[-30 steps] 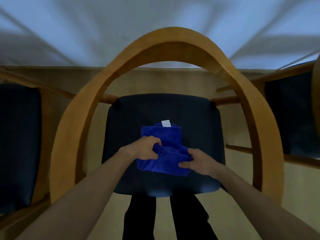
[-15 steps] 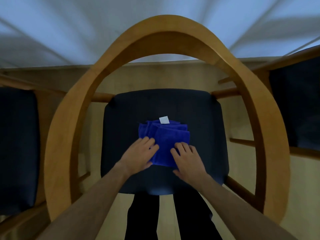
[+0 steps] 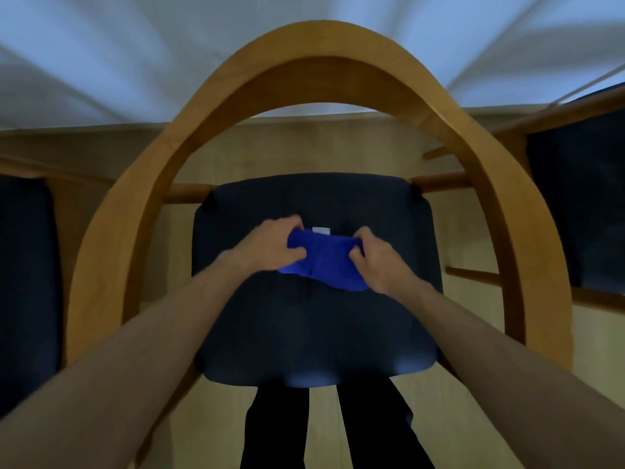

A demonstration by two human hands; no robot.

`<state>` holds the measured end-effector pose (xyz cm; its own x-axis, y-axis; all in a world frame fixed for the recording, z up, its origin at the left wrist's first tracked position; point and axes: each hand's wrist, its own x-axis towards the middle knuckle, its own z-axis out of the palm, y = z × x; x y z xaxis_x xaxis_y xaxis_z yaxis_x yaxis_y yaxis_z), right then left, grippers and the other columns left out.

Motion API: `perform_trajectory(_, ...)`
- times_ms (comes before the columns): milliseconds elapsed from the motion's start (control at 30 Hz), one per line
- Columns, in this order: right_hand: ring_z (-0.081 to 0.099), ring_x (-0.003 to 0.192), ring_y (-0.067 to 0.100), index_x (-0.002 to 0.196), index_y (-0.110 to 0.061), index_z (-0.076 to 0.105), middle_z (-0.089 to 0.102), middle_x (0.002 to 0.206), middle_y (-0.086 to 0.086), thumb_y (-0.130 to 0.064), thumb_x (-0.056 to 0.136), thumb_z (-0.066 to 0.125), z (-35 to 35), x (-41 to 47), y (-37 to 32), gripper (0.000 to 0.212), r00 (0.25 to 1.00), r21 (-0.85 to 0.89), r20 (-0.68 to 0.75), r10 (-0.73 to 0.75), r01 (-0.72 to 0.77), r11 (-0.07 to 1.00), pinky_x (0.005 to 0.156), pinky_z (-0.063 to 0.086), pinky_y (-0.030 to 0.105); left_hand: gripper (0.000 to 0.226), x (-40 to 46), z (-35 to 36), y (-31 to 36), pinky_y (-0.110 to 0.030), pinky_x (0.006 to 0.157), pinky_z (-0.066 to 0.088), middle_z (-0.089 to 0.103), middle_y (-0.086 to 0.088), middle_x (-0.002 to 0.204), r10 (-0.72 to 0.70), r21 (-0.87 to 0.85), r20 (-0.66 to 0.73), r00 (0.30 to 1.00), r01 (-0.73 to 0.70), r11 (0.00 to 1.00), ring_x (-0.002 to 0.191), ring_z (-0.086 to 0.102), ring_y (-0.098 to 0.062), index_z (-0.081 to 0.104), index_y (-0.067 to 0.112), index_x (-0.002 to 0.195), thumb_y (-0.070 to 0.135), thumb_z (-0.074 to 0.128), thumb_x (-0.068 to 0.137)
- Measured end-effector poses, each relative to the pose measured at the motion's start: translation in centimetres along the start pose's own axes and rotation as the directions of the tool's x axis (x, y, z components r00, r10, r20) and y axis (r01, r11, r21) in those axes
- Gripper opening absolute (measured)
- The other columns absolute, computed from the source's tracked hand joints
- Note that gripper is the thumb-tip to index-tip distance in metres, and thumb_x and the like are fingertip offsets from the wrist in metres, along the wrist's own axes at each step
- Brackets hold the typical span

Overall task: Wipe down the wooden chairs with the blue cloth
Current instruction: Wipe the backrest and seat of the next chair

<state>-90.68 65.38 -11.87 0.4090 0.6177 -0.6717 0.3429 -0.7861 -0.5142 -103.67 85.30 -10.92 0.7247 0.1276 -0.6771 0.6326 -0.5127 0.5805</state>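
Gripping blue cloth [image 3: 323,262] at both ends, left hand [image 3: 272,247] and right hand [image 3: 377,262], no longer flat-palmed; bunched on dark seat [image 3: 314,333]; wooden chair [image 3: 304,42] frame unwiped.

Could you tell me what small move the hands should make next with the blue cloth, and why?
Probably lift the bunched blue cloth to the curved wooden backrest. Both the left hand and right hand grip it over the dark seat cushion, away from any wood.
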Motion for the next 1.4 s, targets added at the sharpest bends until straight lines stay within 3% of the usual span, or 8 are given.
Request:
perform_trajectory(133, 0.038, 0.130, 0.031, 0.148, -0.018, 0.034, 0.032, 0.149, 0.013, -0.048, 0.101, 0.034, 0.4, 0.4, 0.0, 0.055, 0.990, -0.356, -0.051, -0.129, 0.103, 0.929, 0.107, 0.039, 0.046, 0.075, 1.5, -0.9, -0.7, -0.043, 0.097, 0.046, 0.034, -0.008, 0.140, 0.025, 0.421, -0.001, 1.000, -0.022, 0.907, 0.120, 0.043, -0.025, 0.033, 0.022, 0.146, 0.044, 0.067, 0.083)
perform_trajectory(267, -0.002, 0.150, 0.033, 0.156, -0.019, 0.013, -0.004, 0.163, 0.018, -0.066, 0.095, 0.035, 2.2, -1.2, 0.7, 0.080, 0.976, -0.537, 0.149, -0.156, 0.212, 0.816, 0.123, 0.005, 0.048, 0.068, 1.2, 0.0, -0.6, -0.038, 0.102, 0.040, 0.031, -0.006, 0.144, 0.196, 0.588, 0.140, 0.971, -0.241, 0.772, 0.122, 0.039, -0.022, 0.041, 0.023, 0.143, 0.048, 0.064, 0.084)
perform_trajectory(467, 0.048, 0.125, 0.026, 0.133, -0.014, 0.035, 0.048, 0.134, 0.006, -0.039, 0.081, 0.073, 4.0, -1.0, -1.4, 0.069, 0.965, -0.509, 0.068, -0.252, 0.251, 0.823, 0.105, 0.039, 0.039, 0.071, 1.1, 1.4, -0.5, -0.037, 0.096, 0.040, 0.046, -0.003, 0.125, 0.207, 0.625, 0.194, 0.959, -0.283, 0.727, 0.102, 0.051, -0.018, 0.043, 0.018, 0.129, 0.052, 0.071, 0.073)
perform_trajectory(667, 0.053, 0.087, 0.018, 0.113, -0.018, 0.050, 0.052, 0.110, 0.003, -0.031, 0.067, 0.081, 0.4, 2.9, -4.0, 0.057, 0.944, -0.390, 0.330, -0.029, 0.164, 0.906, 0.070, 0.048, 0.031, 0.048, 2.5, 0.7, -0.2, -0.044, 0.099, 0.031, 0.062, 0.009, 0.084, 0.021, 0.447, 0.325, 0.945, -0.174, 0.877, 0.082, 0.058, -0.012, 0.054, 0.024, 0.101, 0.049, 0.073, 0.064)
perform_trajectory(933, 0.058, 0.101, 0.023, 0.122, -0.018, 0.041, 0.057, 0.113, 0.003, -0.024, 0.069, 0.080, -7.2, 12.7, -8.3, 0.066, 0.941, -0.366, -0.028, -0.338, 0.305, 0.879, 0.089, 0.049, 0.041, 0.060, 8.6, -10.7, -1.2, -0.030, 0.073, 0.042, 0.055, 0.007, 0.099, 0.226, 0.448, -0.255, 0.940, -0.092, 0.889, 0.083, 0.051, -0.009, 0.046, 0.027, 0.110, 0.030, 0.084, 0.063)
perform_trajectory(1067, 0.055, 0.109, 0.028, 0.126, -0.013, 0.046, 0.057, 0.120, 0.008, -0.015, 0.079, 0.070, -4.6, 14.1, -7.4, 0.053, 0.927, -0.427, 0.049, -0.371, 0.356, 0.831, 0.095, 0.041, 0.038, 0.062, 9.4, -9.6, -3.0, -0.037, 0.084, 0.049, 0.060, -0.002, 0.104, 0.108, 0.462, -0.184, 0.977, -0.011, 0.887, 0.090, 0.057, -0.019, 0.048, 0.021, 0.120, 0.034, 0.082, 0.070)
perform_trajectory(1233, 0.051, 0.118, 0.028, 0.131, -0.009, 0.055, 0.061, 0.125, 0.007, 0.001, 0.078, 0.058, 0.4, 11.0, -5.7, 0.055, 0.854, -0.338, -0.245, -0.459, 0.369, 0.866, 0.103, 0.031, 0.038, 0.060, 6.0, -4.4, -4.1, -0.040, 0.108, 0.036, 0.054, -0.011, 0.134, 0.232, 0.469, -0.313, 0.921, -0.062, 0.881, 0.124, 0.049, -0.028, 0.048, 0.011, 0.137, 0.026, 0.072, 0.083)
perform_trajectory(1400, 0.055, 0.111, 0.032, 0.131, -0.006, 0.059, 0.063, 0.127, 0.008, 0.012, 0.065, 0.062, 5.1, 3.6, -3.7, 0.069, 0.889, -0.262, -0.201, -0.412, 0.357, 0.897, 0.085, 0.031, 0.035, 0.062, -0.4, 2.1, -3.9, -0.034, 0.119, 0.015, 0.043, -0.012, 0.148, 0.262, 0.547, -0.246, 0.933, -0.089, 0.833, 0.140, 0.037, -0.023, 0.042, 0.008, 0.144, 0.017, 0.066, 0.088)
